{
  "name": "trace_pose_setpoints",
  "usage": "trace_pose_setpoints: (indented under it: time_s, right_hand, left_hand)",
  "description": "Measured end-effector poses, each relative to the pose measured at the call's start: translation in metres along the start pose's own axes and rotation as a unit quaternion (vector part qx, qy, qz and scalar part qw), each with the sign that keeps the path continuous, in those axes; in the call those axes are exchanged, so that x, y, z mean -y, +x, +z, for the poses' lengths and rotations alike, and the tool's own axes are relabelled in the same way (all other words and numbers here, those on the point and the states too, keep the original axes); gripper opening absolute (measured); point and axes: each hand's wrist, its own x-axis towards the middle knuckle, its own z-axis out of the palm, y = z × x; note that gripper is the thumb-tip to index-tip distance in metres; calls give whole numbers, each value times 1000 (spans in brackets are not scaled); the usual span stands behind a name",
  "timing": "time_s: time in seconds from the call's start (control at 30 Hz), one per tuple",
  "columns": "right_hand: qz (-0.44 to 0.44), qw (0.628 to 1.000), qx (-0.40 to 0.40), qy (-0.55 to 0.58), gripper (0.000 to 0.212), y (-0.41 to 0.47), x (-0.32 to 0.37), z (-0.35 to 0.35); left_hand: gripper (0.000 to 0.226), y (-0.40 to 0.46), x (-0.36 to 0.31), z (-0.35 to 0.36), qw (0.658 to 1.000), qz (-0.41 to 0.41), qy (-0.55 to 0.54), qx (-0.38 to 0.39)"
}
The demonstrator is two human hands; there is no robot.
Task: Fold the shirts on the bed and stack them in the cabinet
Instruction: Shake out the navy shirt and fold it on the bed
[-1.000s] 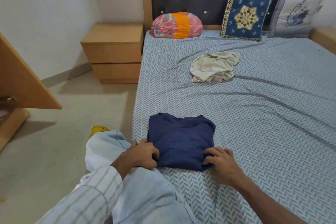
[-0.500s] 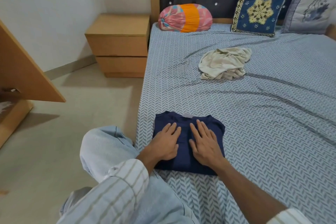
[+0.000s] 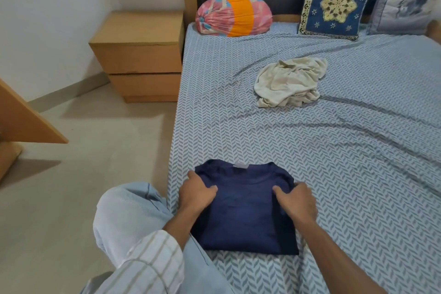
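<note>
— Where is the shirt?

— The folded navy-blue cotton shirt [image 3: 243, 207] lies flat at the near left edge of the bed with the blue-and-white herringbone sheet [image 3: 334, 174]; a crumpled cream-coloured shirt [image 3: 288, 83] lies well apart, nearer the pillows.

— And the hands?

— The left hand [image 3: 194, 194] grips the navy shirt's left edge, thumb on top, fingers curled under the cloth; the right hand [image 3: 297, 201] grips its right edge likewise, thumb pointing inward; the fingertips underneath are hidden.

— Anything beside the bed?

— A light wooden two-drawer nightstand [image 3: 138, 55], against the wall.
</note>
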Motion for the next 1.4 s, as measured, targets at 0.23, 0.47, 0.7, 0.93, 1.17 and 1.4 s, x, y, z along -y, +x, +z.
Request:
trace_pose_setpoints:
  time_s: [0.23, 0.47, 0.7, 0.93, 1.17, 1.4]
  right_hand:
    - [36, 990, 102, 94, 60, -9, 1, 7]
    - [-28, 957, 158, 241, 29, -11, 4, -10]
    - [-53, 916, 252, 306, 32, -20, 19, -45]
    - [-113, 877, 304, 354, 28, -52, 73, -88]
    - [-207, 835, 352, 369, 24, -111, 158, -102]
    - [-278, 792, 434, 328, 27, -173, 248, -69]
  left_hand:
    - [61, -1, 2, -4, 976, -76, -187, 86]
    - [27, -11, 0, -13, 946, -36, -302, 116]
    - [42, -27, -8, -38, 899, 35, -393, 192]
    - [57, -55, -10, -115, 868, 149, -417, 224]
    - [55, -94, 22, -209, 858, 191, -459, 130]
    - [54, -125, 98, -281, 841, 177, -511, 19]
